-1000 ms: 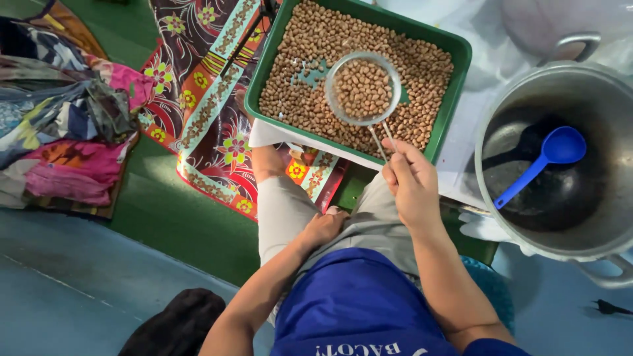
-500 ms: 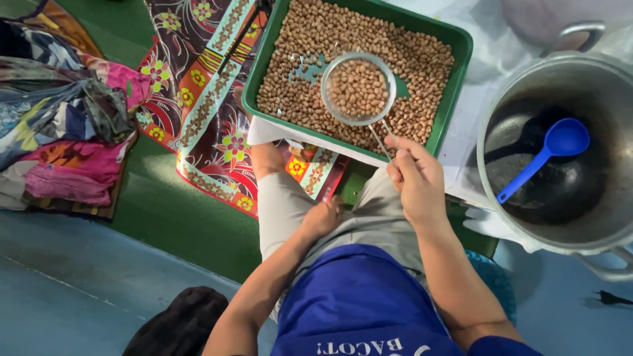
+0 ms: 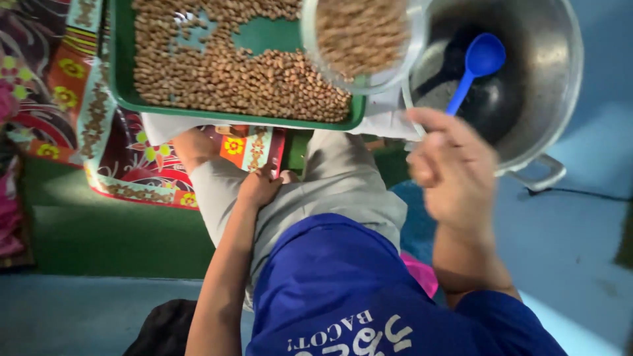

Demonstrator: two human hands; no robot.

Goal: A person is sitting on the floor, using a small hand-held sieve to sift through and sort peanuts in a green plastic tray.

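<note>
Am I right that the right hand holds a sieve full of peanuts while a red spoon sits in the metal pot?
Not quite: the spoon in the pot is blue, not red, as the head view shows. The right hand does hold the sieve full of peanuts.

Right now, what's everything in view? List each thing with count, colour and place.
sieve: one, metal, full of brown beans, held between tray and pot
tray: one, green, top left, holding brown beans
pot: one, metal, top right
spoon: one, blue, inside the pot
patterned cloth: one, red and floral, under the tray
black cloth: one, bottom left
right hand: blurred, closed on the sieve handle
left hand: resting on the person's leg, holding nothing
</note>
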